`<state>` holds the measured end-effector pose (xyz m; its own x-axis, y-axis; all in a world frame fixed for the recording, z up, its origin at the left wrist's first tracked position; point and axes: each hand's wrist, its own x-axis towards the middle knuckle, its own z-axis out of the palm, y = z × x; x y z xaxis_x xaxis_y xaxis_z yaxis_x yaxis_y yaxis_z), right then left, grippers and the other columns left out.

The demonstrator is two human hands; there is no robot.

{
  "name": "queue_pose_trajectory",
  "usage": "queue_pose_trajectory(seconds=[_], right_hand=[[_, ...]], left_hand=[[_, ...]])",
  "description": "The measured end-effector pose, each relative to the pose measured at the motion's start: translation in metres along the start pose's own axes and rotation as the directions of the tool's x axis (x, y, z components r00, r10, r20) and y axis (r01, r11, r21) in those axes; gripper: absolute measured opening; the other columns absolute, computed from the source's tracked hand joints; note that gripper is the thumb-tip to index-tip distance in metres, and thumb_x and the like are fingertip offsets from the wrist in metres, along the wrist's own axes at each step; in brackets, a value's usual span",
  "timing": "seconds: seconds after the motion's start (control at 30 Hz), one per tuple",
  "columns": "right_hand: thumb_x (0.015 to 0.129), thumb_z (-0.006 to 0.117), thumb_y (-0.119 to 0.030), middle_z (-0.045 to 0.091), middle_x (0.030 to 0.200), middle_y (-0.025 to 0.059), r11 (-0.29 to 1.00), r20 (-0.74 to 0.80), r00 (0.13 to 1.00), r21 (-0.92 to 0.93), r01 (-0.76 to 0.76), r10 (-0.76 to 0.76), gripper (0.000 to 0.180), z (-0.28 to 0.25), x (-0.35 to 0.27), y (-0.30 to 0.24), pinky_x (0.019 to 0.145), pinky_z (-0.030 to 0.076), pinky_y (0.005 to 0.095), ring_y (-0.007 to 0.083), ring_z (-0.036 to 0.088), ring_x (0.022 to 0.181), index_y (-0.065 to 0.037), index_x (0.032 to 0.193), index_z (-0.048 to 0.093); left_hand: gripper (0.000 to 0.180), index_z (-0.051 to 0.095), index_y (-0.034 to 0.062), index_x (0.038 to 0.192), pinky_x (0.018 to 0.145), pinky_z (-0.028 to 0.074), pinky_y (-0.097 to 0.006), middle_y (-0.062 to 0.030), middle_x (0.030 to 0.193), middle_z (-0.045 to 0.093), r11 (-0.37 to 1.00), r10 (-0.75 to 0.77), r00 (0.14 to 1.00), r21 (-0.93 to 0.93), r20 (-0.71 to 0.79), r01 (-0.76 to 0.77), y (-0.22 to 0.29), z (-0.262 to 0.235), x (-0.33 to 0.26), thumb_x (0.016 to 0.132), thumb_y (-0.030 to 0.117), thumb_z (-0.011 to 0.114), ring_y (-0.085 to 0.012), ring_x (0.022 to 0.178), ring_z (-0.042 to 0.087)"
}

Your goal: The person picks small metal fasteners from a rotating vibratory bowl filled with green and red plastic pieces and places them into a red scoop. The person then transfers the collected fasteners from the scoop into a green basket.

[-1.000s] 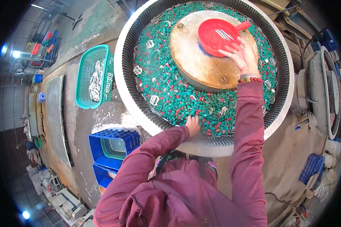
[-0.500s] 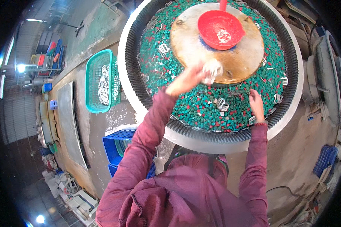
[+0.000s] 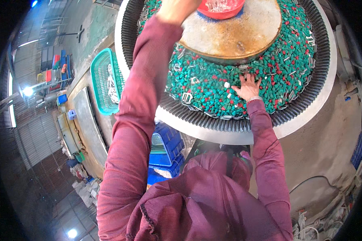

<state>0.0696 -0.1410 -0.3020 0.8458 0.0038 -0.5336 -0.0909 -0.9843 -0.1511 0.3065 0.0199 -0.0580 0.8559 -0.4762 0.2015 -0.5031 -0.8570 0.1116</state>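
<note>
My left hand [image 3: 177,9] is stretched far forward at the top edge of the picture, left of a red plastic pan [image 3: 225,11]. Its fingers are mostly cut off, so what it holds cannot be seen. Fingers spread, my right hand [image 3: 249,87] rests on a bed of small green and red stones [image 3: 213,90] in a big round tub with a white rim [image 3: 213,132]. A shiny metal piece [image 3: 243,69] lies by its fingertips. Slotted silver metal pieces, such as this buckle-like one [image 3: 187,97], lie scattered among the stones. Pale pieces show inside the pan.
A rust-stained round cover [image 3: 245,30] sits mid-tub, bearing the pan. Left of the tub stands a teal basket [image 3: 103,105] with silver pieces inside. Blue crates [image 3: 171,140] are stacked close to my left, below the rim. Another blue crate [image 3: 358,152] lies at the far right.
My left hand has gone forward from over the cover, where it held pale metal pieces, to beside the pan. My right hand has moved left and spread its fingers on the stones. The view has shifted.
</note>
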Motion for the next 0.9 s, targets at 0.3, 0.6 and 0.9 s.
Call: queue_pose_trajectory(seconds=[0.3,0.6,0.9], right_hand=[[0.068,0.068,-0.039,0.045,0.117,0.01,0.989,0.064,0.995,-0.125,0.082,-0.075,0.053,-0.002,-0.068,-0.04,0.082,0.03,0.0699,0.031,0.033,0.121,-0.017,0.113,0.051],[0.073,0.065,-0.011,0.053,0.108,0.0168,0.846,0.189,0.956,0.524,0.096,-0.225,0.05,-0.001,-0.062,0.035,0.058,0.055,0.0401,0.0357,0.061,0.08,-0.009,0.119,0.049],[0.08,0.054,-0.01,0.017,0.139,0.0286,0.977,0.051,0.998,0.209,-0.048,0.038,0.073,-0.048,-0.094,0.009,0.084,0.043,0.0523,0.0509,0.045,0.107,-0.032,0.139,0.017]], left_hand=[[0.046,0.06,0.003,0.099,0.07,0.051,-0.043,-0.0161,0.086,0.064,0.954,-0.256,0.568,0.11,0.782,0.279,-0.02,0.161,-0.32,0.071,0.038,0.068,-0.0323,0.085,0.063],[0.029,0.051,0.0012,0.096,0.062,0.049,-0.045,-0.0168,0.069,0.059,0.889,-0.014,0.861,-0.388,0.509,0.244,-0.003,0.193,-0.34,0.066,0.001,0.053,-0.0366,0.071,0.061],[0.021,0.065,0.0007,0.082,0.064,0.051,-0.039,-0.0205,0.083,0.059,0.951,0.306,0.643,-0.262,0.703,-0.166,0.062,0.188,-0.337,0.075,0.02,0.059,-0.0332,0.077,0.061]])
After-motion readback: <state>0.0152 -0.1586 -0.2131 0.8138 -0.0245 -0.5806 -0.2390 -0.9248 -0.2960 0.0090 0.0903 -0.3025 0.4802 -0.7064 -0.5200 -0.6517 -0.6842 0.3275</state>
